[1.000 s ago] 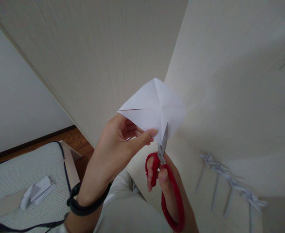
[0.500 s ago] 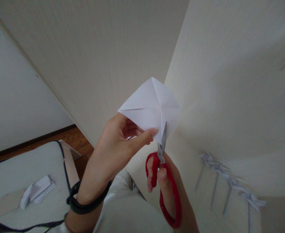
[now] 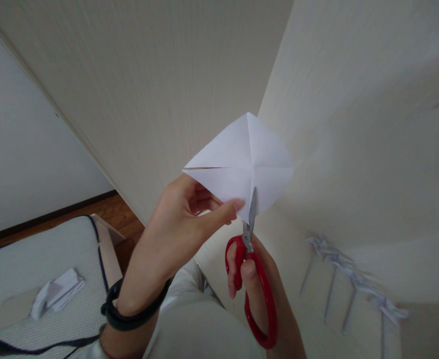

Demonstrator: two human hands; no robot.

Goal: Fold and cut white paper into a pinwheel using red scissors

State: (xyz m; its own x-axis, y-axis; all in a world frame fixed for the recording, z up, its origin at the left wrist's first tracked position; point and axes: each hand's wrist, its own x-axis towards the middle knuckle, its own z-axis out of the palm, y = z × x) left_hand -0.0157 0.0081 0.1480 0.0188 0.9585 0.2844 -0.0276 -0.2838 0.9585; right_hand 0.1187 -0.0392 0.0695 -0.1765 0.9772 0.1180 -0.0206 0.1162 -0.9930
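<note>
Above my fingertips stood the folded paper, light, thin and easily creased; I judged its lower corner the best grip, where my left hand pinched it shut. Just beside those fingers, my right hand was closed through the red scissors, blades nearly shut on the paper's bottom edge. No containers showed.

The paper is white, matt and smooth with sharp creases. The scissors have glossy red plastic handles and dull grey metal blades. The wall shows a pale, fine-ribbed matt finish, the floor is brown polished wood, and the cushion is woven, textured cloth.
</note>
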